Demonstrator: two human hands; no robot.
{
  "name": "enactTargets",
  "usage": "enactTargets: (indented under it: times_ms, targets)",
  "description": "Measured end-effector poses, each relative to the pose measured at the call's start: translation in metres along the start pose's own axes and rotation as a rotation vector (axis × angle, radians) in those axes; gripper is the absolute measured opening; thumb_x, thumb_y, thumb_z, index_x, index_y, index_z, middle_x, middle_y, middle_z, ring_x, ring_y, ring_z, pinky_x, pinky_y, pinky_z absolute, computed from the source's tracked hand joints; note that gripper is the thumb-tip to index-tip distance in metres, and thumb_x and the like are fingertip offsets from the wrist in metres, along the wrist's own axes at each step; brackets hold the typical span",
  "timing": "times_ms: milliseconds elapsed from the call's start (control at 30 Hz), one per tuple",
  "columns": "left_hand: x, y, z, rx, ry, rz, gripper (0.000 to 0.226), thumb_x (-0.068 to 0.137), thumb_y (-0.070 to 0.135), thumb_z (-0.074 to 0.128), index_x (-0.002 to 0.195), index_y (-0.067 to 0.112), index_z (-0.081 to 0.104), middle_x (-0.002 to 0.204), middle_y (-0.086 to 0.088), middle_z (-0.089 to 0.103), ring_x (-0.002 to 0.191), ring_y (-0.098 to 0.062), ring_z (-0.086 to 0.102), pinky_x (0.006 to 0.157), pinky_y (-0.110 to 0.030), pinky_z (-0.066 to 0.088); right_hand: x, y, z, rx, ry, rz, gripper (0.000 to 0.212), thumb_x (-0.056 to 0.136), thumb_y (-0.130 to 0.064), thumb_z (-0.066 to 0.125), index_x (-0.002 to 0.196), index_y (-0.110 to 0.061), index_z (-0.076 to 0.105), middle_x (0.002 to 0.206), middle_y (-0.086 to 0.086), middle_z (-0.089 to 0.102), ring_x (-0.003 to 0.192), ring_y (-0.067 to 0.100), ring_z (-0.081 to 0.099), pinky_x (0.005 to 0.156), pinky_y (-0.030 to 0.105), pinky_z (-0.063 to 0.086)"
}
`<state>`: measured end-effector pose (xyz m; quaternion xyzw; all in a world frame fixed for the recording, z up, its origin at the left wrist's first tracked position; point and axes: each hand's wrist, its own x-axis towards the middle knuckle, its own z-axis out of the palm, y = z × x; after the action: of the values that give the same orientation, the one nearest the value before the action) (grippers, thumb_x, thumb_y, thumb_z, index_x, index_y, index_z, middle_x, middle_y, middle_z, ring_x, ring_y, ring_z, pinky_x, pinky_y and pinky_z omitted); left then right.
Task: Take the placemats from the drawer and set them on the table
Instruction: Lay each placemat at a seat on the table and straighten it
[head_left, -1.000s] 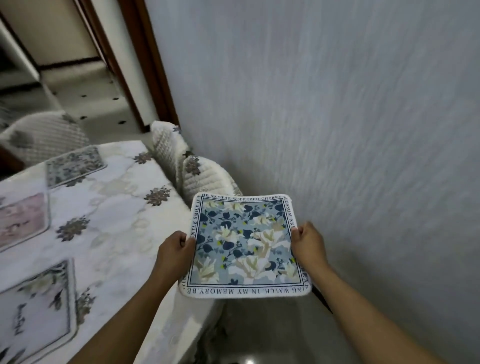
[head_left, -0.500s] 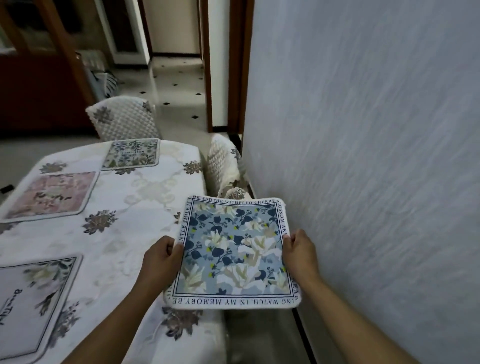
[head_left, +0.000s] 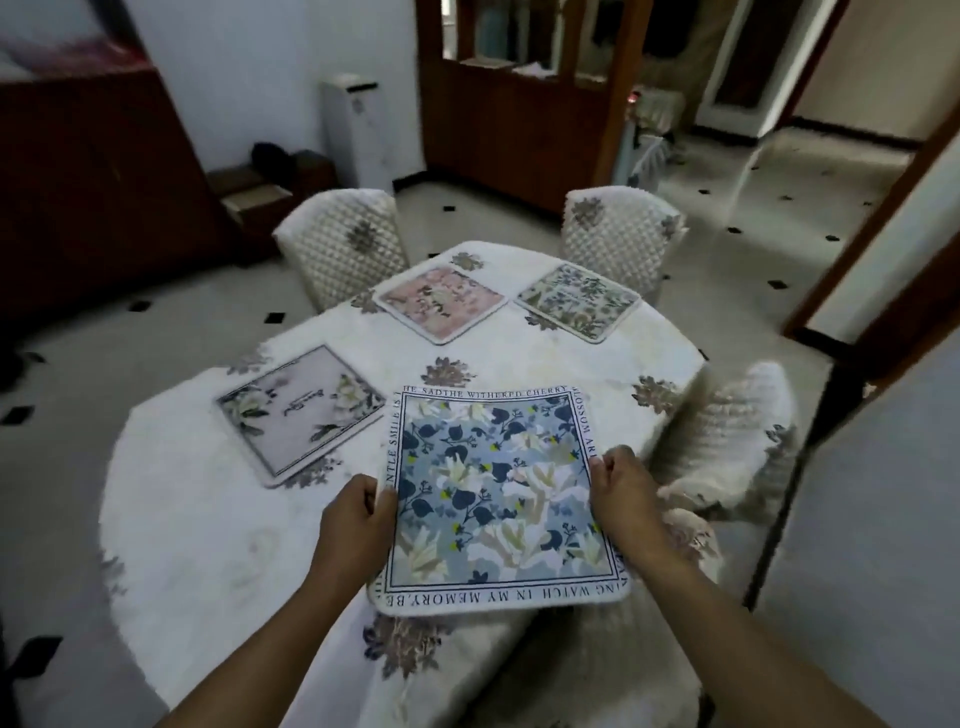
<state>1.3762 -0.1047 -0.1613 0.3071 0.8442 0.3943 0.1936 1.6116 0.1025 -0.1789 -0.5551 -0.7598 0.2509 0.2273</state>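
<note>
Three placemats (head_left: 439, 301) lie on the tabletop (head_left: 208, 519). Left hand (head_left: 353, 525) and right hand (head_left: 626, 499) pinch the blue placemat (head_left: 493, 499) by opposite edges, seemingly just above the cloth.

You see a dim room with soft light, no hard shadows, blurry bent edges, and sharper detail between your hands.

Two quilted white chairs (head_left: 345, 244) (head_left: 618, 228) sit side by side in the upper middle of the frame, a third chair (head_left: 727, 441) at the right edge. Behind them stands a wooden cabinet (head_left: 514, 119) at top centre, with a slim white appliance (head_left: 356, 130) to its left against the pale wall. The pale tiled floor (head_left: 779, 208), dotted with dark diamonds, spreads to the upper right.
</note>
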Motion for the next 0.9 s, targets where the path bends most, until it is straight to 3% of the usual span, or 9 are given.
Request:
enactTargets:
  times_ms: [100,233,400,533,733,900]
  targets:
    - [-0.027,-0.013,0.001,-0.052,0.148,-0.14,0.029,0.096,0.03,0.049,0.073,0.015,0.043,0.065,-0.004,0.052,0.057,-0.018,0.047,0.052,-0.032,0.035,0.032,-0.016,0.025,-0.02,-0.156,-0.168,0.025,0.099,-0.027,0.047,0.083,-0.008,0.046,0.075,0.007,0.05,0.067,0.024,0.046,0.056,0.034,0.03]
    - [-0.057,-0.04,0.011,-0.122,0.317,-0.268,0.028,0.099,0.03,0.046,0.074,0.019,0.039,0.063,0.0,0.048,0.055,-0.014,0.044,0.051,-0.032,0.034,0.055,-0.046,0.071,-0.056,-0.325,-0.35,0.029,0.1,-0.028,0.045,0.079,-0.01,0.043,0.072,0.008,0.046,0.062,0.023,0.043,0.053,0.034,0.028]
    - [-0.068,-0.094,0.044,-0.108,0.337,-0.398,0.027,0.1,0.034,0.043,0.08,0.016,0.041,0.071,-0.013,0.055,0.061,-0.025,0.053,0.052,-0.033,0.035,0.061,-0.047,0.121,-0.122,-0.422,-0.529,0.031,0.102,-0.03,0.037,0.074,-0.017,0.036,0.073,0.001,0.037,0.063,0.018,0.038,0.055,0.034,0.025]
    - [-0.058,-0.112,0.068,-0.047,0.353,-0.444,0.023,0.1,0.033,0.042,0.081,0.019,0.041,0.07,-0.005,0.055,0.06,-0.017,0.053,0.052,-0.032,0.037,0.067,-0.023,0.156,-0.097,-0.464,-0.542,0.028,0.101,-0.03,0.036,0.078,-0.014,0.04,0.075,0.001,0.039,0.064,0.017,0.038,0.059,0.037,0.032]
    - [-0.042,-0.124,0.106,0.028,0.344,-0.586,0.026,0.101,0.039,0.036,0.085,0.02,0.041,0.073,0.002,0.055,0.063,-0.012,0.054,0.052,-0.03,0.037,0.088,-0.003,0.196,-0.071,-0.599,-0.518,0.023,0.101,-0.023,0.039,0.082,-0.01,0.041,0.079,0.007,0.042,0.066,0.022,0.04,0.062,0.033,0.028]
    - [-0.035,-0.135,0.141,0.119,0.383,-0.761,0.025,0.102,0.035,0.034,0.088,0.015,0.04,0.08,-0.004,0.053,0.069,-0.025,0.056,0.062,-0.037,0.046,0.096,0.03,0.225,-0.139,-0.694,-0.5,0.02,0.099,-0.024,0.043,0.088,-0.007,0.044,0.085,0.011,0.048,0.07,0.033,0.052,0.06,0.037,0.04]
